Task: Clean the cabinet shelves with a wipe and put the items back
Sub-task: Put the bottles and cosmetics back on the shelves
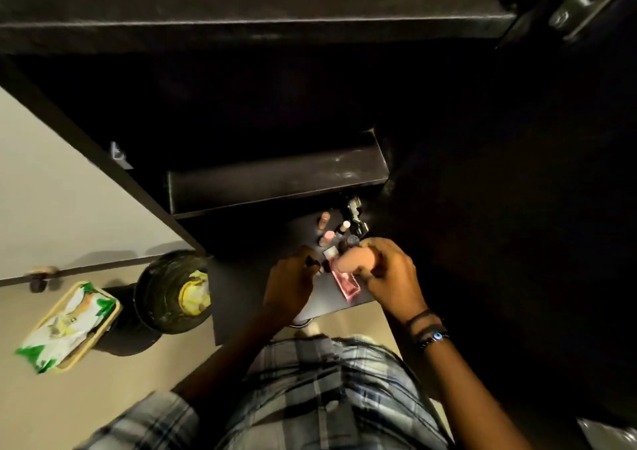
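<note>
The dark flat cabinet shelf [238, 294] bears a cluster of small upright pink and beige cosmetic bottles [327, 234] and a flat pink rectangular box [348, 287].

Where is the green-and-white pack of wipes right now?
In the head view, the wipes pack lies at the lower left on a beige tray, just left of the round dark bin.

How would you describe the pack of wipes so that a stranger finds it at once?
Start at the dark cabinet and look left to the pale floor. Beside a round dark pot, a tan tray carries the pack of wipes, the only white and green thing.
</note>
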